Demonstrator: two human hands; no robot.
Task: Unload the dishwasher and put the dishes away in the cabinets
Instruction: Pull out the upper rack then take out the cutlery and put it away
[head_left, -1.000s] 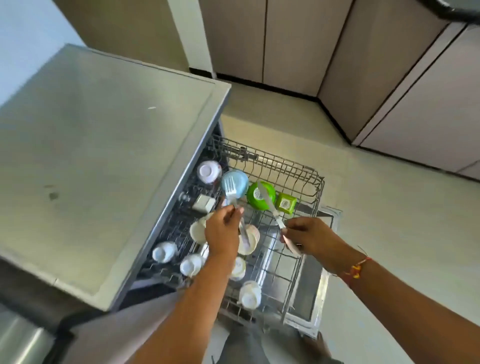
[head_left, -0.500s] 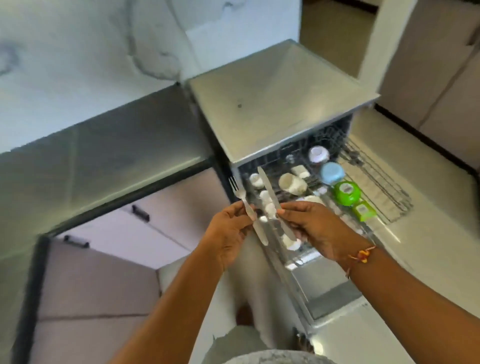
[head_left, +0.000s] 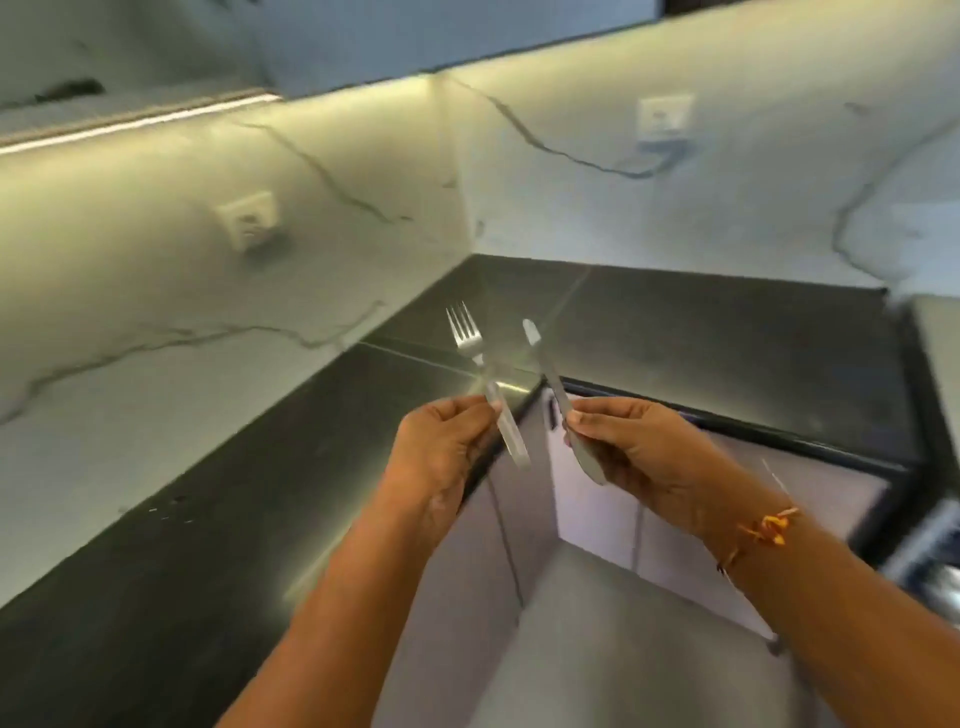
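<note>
Plainly, the left hand (head_left: 441, 452) pinched a fork (head_left: 488, 382) by its handle, tines up. Just beside it, the right hand (head_left: 644, 457) pinched a table knife (head_left: 550, 379) by its handle, blade up. The two pieces stood apart, above the inner corner of the dark bench (head_left: 208, 519), with the cabinet fronts (head_left: 597, 519) below.

This looked like the carrying step. Doing it well probably meant keeping the tips pointed away from the body. Passing both pieces into one hand would have left the other free to open whatever storage was meant.

Counted left to right, there were two hands, one fork, one knife, two wall sockets (head_left: 248, 221) (head_left: 665, 117) and one thread band (head_left: 763, 530) on the right wrist.
</note>
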